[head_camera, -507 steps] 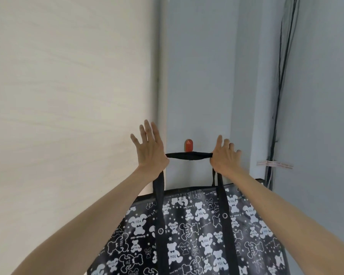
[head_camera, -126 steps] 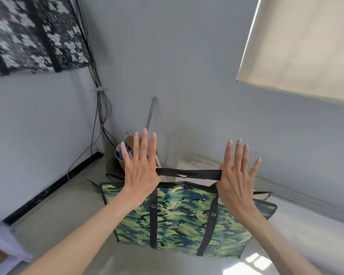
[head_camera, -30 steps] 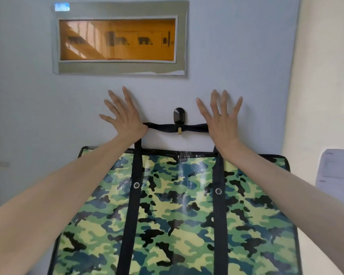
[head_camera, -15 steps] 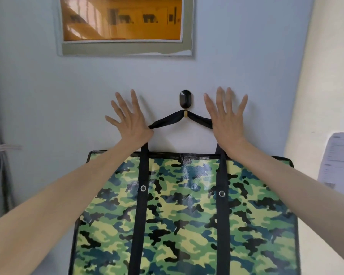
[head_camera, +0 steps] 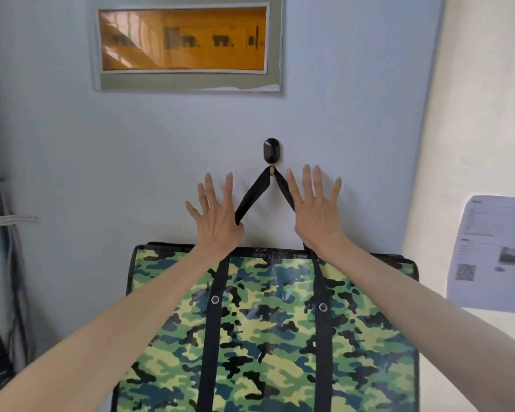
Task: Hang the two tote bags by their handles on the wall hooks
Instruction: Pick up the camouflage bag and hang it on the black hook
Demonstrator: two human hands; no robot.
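Black webbing handle (head_camera: 252, 197) of the green camouflage tote bag (head_camera: 268, 331) peaks over the dark oval wall hook (head_camera: 271, 150), bearing its weight, so left hand (head_camera: 217, 221) and right hand (head_camera: 315, 215) flank it, each grip wide, fingers splayed.

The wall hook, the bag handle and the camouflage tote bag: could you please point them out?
wall hook (head_camera: 271, 150), head view, black oval body.
bag handle (head_camera: 252, 195), head view, left strap.
camouflage tote bag (head_camera: 268, 328), head view, front panel.

green camouflage tote bag (head_camera: 268, 337), black hook (head_camera: 271, 150)
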